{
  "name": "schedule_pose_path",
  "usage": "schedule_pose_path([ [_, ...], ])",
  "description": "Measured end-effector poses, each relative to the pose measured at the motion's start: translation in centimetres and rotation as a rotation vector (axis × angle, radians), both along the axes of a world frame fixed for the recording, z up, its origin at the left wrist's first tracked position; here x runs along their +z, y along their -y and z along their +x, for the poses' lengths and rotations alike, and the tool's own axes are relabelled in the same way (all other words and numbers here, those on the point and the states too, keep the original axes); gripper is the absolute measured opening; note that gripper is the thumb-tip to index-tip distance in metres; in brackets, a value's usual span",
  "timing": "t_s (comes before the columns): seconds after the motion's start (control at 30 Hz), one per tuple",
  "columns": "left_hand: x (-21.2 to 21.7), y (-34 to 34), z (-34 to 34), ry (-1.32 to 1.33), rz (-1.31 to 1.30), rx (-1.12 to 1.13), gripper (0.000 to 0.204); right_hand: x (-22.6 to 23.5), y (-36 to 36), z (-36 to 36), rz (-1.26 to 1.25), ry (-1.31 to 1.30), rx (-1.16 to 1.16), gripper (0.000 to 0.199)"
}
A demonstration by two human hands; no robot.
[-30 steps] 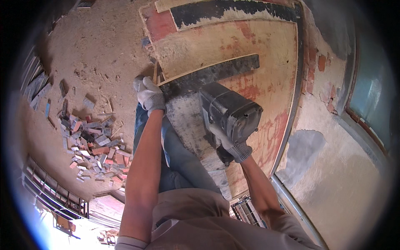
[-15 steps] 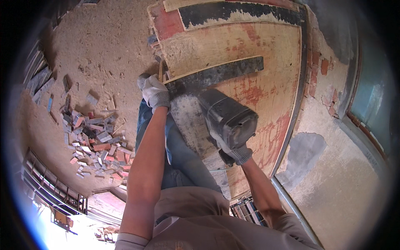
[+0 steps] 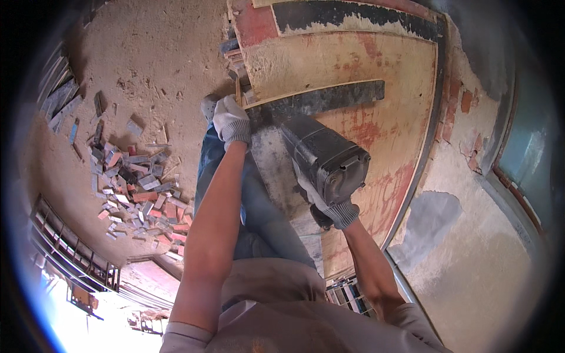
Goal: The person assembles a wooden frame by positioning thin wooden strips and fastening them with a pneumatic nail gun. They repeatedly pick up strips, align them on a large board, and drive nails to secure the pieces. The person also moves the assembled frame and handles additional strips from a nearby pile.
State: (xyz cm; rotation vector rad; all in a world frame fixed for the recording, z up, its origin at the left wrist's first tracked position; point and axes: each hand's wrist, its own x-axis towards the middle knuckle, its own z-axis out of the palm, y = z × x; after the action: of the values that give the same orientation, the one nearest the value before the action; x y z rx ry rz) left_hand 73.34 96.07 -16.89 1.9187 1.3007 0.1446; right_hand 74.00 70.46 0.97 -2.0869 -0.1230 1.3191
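Note:
My left hand (image 3: 231, 121), in a grey-white knit glove, closes round the left end of a long narrow board (image 3: 329, 100) with a worn black face. That board lies across a large wooden panel (image 3: 329, 62) with red and pale patches. In my gloved right hand (image 3: 332, 206) is a black boxy power tool (image 3: 325, 157), gripped by its handle, its screwed end cap facing me. The tool's front end meets or overlaps the board just right of my left hand; its tip is hidden, so I cannot tell whether they touch. My legs are beside the panel's left edge.
A heap of cut wood blocks (image 3: 141, 188) lies on the dirt floor to the left. Stacked boards (image 3: 59, 103) stand farther left. A plaster wall (image 3: 465, 247) with exposed brick and a window (image 3: 527, 141) borders the right. A rack-like metal frame (image 3: 73, 247) is at lower left.
The whole view has shifted slightly, moving the scene rightward. Both hands keep their grips on the board and the power tool, which sits marginally closer to my left hand.

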Motion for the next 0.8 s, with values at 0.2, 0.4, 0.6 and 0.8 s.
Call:
schedule_pose_path([
  [0.2,-0.1,0.1,0.1,0.044,-0.032,0.104,0.036,-1.5,-2.3,-0.1,-0.106,0.093,0.172,0.038],
  [0.4,-0.9,0.0,-0.2,0.103,0.051,-0.019,0.037,-0.9,0.7,-1.6,-0.052,0.109,0.133,0.042],
  [0.6,-1.3,0.2,-0.6,0.033,0.131,-0.12,0.028,-1.6,0.0,-2.6,0.129,0.698,0.341,0.049],
  [0.8,-3.0,0.0,-1.2,0.085,0.148,-0.156,0.026,0.2,-2.1,-1.5,0.04,0.188,0.184,0.062],
])
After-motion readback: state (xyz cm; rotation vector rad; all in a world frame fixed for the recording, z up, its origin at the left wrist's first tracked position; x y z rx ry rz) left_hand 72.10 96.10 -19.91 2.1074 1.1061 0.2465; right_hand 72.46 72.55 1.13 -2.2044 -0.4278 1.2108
